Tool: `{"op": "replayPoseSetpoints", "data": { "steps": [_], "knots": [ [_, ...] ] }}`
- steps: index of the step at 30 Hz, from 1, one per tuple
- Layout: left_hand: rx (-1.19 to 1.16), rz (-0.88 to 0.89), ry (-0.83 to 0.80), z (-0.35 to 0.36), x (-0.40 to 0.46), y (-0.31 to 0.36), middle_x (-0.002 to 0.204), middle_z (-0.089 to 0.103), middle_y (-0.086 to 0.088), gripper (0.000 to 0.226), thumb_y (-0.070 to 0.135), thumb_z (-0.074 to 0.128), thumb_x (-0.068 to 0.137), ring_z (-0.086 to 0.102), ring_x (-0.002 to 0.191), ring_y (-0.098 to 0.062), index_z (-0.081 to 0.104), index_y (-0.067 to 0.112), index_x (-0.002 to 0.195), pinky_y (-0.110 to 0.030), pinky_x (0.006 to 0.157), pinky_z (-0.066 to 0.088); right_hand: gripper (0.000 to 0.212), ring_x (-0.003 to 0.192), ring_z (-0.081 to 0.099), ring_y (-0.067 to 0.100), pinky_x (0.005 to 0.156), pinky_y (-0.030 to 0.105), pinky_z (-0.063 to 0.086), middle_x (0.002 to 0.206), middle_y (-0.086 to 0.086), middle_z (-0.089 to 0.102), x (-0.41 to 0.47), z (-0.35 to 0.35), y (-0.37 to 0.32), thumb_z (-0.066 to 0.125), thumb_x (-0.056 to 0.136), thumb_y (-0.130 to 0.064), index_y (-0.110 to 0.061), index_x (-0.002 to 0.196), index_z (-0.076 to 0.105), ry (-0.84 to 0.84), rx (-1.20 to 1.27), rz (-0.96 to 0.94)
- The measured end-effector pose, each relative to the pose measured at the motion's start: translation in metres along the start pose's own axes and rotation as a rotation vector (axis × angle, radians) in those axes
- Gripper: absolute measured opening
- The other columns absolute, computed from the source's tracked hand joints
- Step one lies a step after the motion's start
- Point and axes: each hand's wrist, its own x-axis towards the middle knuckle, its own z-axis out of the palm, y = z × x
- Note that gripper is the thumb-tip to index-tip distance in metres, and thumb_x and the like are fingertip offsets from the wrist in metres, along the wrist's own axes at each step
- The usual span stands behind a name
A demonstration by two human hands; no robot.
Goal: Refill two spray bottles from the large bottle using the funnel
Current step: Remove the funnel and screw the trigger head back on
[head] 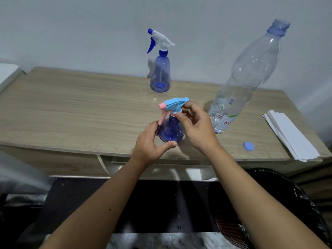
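Left hand cups near spray bottle; right hand pinches its collar. Beyond: second spray bottle, uncapped large bottle. Funnel unseen; refilling apparently unfinished.

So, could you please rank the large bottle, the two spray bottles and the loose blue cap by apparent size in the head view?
1. Large bottle
2. Far spray bottle and the near spray bottle, held by both hands: unsure, since distances differ and the hands hide part.
3. Blue cap
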Motion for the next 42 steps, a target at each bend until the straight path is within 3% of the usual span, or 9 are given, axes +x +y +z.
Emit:
{"op": "replayPoseSetpoints", "data": {
  "steps": [4,9,11,15,20,26,29,35,42],
  "knots": [
    [-0.025,0.015,0.001,0.0,-0.002,0.0,0.138,0.068,0.004,0.083,0.048,0.096,0.075,0.068,0.125,-0.013,0.055,0.029,0.145,-0.046,0.108,0.057,0.018,0.091,0.069,0.0,0.089,0.018,0.054,0.099,0.0,0.07,-0.001,0.003,0.002,0.07,0.098,0.001,-0.007,0.112,0.06,0.03,0.016,0.011],
    [-0.025,0.022,-0.021,-0.001,-0.001,-0.003,0.144,0.065,0.002,0.089,0.045,0.097,0.077,0.066,0.131,-0.015,0.054,0.015,0.149,-0.046,0.11,0.055,0.038,0.102,0.072,0.014,0.098,0.032,0.058,0.117,0.016,0.07,-0.005,0.009,0.003,0.079,0.091,0.001,-0.013,0.116,0.055,0.07,0.103,0.039],
    [-0.019,0.021,-0.03,-0.001,-0.001,-0.002,0.141,0.066,0.001,0.09,0.046,0.096,0.077,0.067,0.129,-0.016,0.053,0.014,0.15,-0.046,0.109,0.056,0.041,0.1,0.071,0.008,0.096,0.029,0.058,0.123,0.015,0.067,-0.004,0.008,0.0,0.079,0.091,0.0,-0.013,0.126,0.06,0.067,0.116,0.045],
    [-0.023,0.016,-0.028,-0.001,-0.001,-0.003,0.141,0.067,0.001,0.091,0.047,0.096,0.076,0.067,0.129,-0.015,0.053,0.014,0.15,-0.046,0.11,0.056,0.028,0.088,0.069,-0.001,0.083,0.017,0.056,0.099,0.0,0.072,-0.002,0.006,-0.002,0.076,0.093,0.0,-0.008,0.119,0.069,0.05,0.071,0.033],
    [-0.024,0.027,-0.036,-0.001,0.0,-0.003,0.135,0.069,0.003,0.087,0.046,0.097,0.076,0.07,0.124,-0.018,0.056,0.018,0.147,-0.048,0.106,0.057,0.04,0.093,0.072,0.012,0.084,0.029,0.062,0.109,0.001,0.074,0.0,0.008,-0.005,0.091,0.077,-0.003,-0.014,0.103,0.063,0.108,0.132,0.091],
    [-0.03,0.024,-0.02,-0.001,-0.001,0.001,0.14,0.067,0.004,0.089,0.049,0.096,0.075,0.068,0.127,-0.011,0.055,0.02,0.148,-0.044,0.11,0.056,0.025,0.106,0.073,0.031,0.095,0.036,0.061,0.114,0.015,0.076,0.001,0.0,-0.002,0.076,0.094,-0.004,-0.007,0.119,0.073,0.056,0.13,0.049],
    [-0.027,0.022,-0.031,-0.001,-0.001,0.001,0.139,0.068,0.004,0.088,0.052,0.094,0.075,0.068,0.126,-0.014,0.054,0.023,0.148,-0.044,0.109,0.057,0.025,0.102,0.074,0.014,0.093,0.026,0.059,0.106,0.0,0.078,-0.002,-0.003,0.002,0.073,0.095,0.0,-0.003,0.12,0.071,0.032,0.124,0.047],
    [-0.016,0.036,-0.024,-0.001,-0.001,-0.001,0.14,0.067,0.001,0.09,0.048,0.096,0.075,0.068,0.128,-0.016,0.055,0.015,0.149,-0.045,0.109,0.056,0.034,0.09,0.073,0.007,0.081,0.02,0.058,0.108,0.015,0.072,-0.002,-0.003,-0.002,0.08,0.084,0.01,-0.003,0.109,0.061,0.047,0.189,0.118],
    [-0.023,0.037,-0.026,-0.001,-0.001,0.0,0.143,0.066,0.001,0.091,0.046,0.096,0.075,0.067,0.13,-0.014,0.055,0.014,0.149,-0.044,0.11,0.056,0.029,0.086,0.07,-0.002,0.08,0.015,0.056,0.108,0.007,0.074,-0.002,0.0,-0.004,0.078,0.09,0.002,-0.005,0.117,0.07,0.065,0.144,0.116]
  ]
}}
